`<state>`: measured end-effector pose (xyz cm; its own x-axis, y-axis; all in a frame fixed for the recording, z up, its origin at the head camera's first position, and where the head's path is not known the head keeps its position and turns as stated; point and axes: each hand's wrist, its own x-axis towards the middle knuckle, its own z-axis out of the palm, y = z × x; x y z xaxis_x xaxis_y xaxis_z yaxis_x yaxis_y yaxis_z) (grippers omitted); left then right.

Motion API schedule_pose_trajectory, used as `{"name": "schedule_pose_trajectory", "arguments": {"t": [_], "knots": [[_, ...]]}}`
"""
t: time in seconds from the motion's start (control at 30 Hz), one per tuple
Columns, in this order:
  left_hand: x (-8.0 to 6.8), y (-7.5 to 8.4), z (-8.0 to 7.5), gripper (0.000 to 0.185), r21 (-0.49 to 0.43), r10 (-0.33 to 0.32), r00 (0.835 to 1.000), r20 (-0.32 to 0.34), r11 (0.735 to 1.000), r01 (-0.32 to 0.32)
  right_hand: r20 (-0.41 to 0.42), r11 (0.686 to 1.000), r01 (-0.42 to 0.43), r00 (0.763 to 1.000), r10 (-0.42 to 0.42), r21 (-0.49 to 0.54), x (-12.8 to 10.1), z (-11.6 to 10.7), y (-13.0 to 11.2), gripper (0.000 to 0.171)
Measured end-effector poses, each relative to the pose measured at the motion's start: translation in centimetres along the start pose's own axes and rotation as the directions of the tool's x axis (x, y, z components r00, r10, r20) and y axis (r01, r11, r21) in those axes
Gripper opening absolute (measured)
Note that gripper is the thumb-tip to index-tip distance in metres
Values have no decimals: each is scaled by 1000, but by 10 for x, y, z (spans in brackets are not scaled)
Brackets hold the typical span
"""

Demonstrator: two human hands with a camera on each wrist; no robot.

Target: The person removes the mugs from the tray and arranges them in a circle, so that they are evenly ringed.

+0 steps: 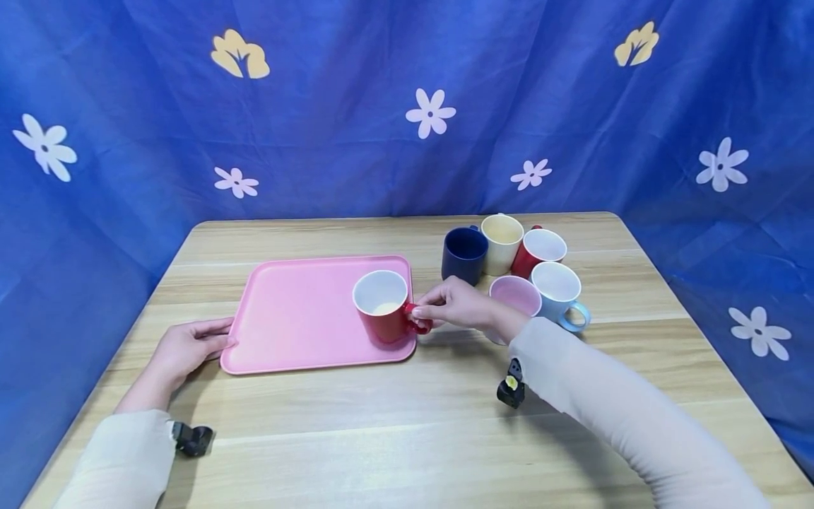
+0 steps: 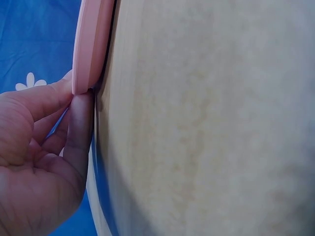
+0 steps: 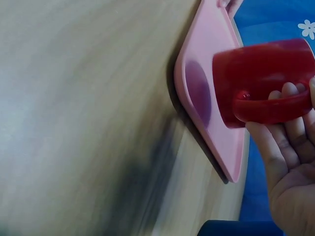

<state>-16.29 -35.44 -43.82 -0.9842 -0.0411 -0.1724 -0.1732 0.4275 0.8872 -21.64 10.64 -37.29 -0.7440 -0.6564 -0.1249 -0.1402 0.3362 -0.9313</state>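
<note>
Your right hand [image 1: 453,304]: fingers curled through handle of red mug [image 1: 384,314], upright on pink tray [image 1: 299,318], near-right corner, handle pointing right toward you. Left hand [image 1: 187,346] pinches tray's left edge. 5 other mugs [image 1: 515,261] cluster on bench [image 1: 407,431] just right.

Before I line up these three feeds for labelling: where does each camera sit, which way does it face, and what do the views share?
Head: worn on the head, looking forward and down at the table, the pink tray and the mugs; both hands and sleeves show.
Left wrist: beside the left hand, facing the tray's edge; fingers and thumb show.
Right wrist: beside the right hand, facing the red mug; fingers through the handle show.
Shared: all three show the pink tray; head and right wrist both show the red mug.
</note>
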Motion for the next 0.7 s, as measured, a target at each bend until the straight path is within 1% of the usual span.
{"name": "schedule_pose_trajectory", "arguments": {"t": [0.1,0.17,0.27,0.37,0.57,0.7], "knots": [[0,1,1,63,13,-8,1000,0,1000,8,-40,999,-16,999,18,43,-4,2,1,18],[0,1,1,62,24,-11,1000,-2,1000,11,-69,997,-14,997,19,73,-7,4,1,18],[0,1,1,62,34,-15,1000,-7,999,15,-120,996,1,993,10,88,-10,6,2,18],[0,1,1,62,39,-17,1000,-8,999,18,-170,997,-16,985,30,79,-14,6,3,19],[0,2,1,62,40,-10,1000,-11,999,10,-215,998,-54,975,56,18,-24,5,8,19],[-1,3,1,62,35,-10,1000,-11,999,11,-258,996,-78,963,84,32,-31,6,10,20]]}}
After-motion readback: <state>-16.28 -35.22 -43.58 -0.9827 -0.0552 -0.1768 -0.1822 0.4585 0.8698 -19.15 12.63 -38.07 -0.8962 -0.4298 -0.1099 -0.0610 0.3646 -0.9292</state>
